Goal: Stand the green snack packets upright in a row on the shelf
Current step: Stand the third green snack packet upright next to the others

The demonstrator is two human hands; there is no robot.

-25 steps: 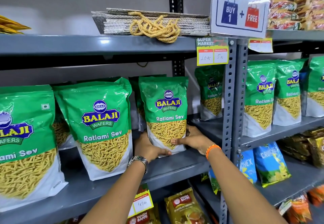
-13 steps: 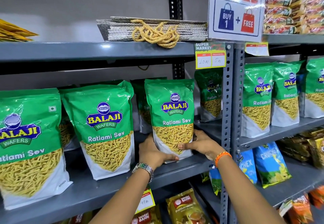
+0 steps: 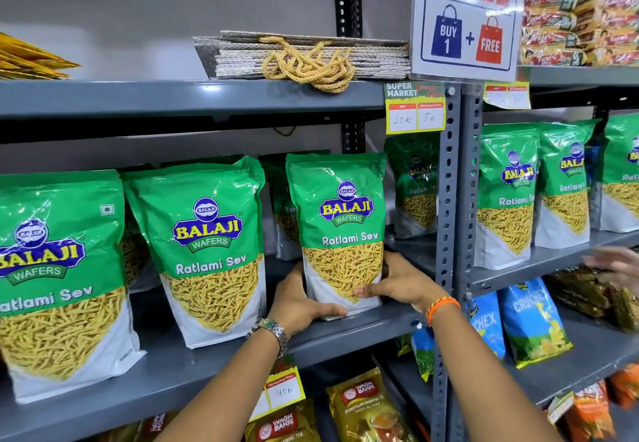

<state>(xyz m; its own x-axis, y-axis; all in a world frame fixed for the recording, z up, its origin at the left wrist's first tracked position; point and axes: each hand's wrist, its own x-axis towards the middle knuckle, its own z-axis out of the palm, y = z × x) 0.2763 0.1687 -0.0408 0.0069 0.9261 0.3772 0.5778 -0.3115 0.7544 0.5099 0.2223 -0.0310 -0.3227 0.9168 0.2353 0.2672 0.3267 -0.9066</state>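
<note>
A green Balaji Ratlami Sev packet stands upright near the front of the grey shelf. My left hand grips its lower left edge and my right hand its lower right edge. To its left stand two more green packets, one in the middle and one at the far left, both upright in the front row. Further packets stand behind in the shade, partly hidden.
A perforated steel upright bounds the shelf on the right. Beyond it, more green packets line the neighbouring shelf. Another person's blurred hand shows at the right edge. A price tag hangs from the shelf above, tea packs sit below.
The camera has shifted slightly, so the shelf sits lower and further right in view. Both hands stay on the packet's base. A blurred hand has appeared at the right edge.
</note>
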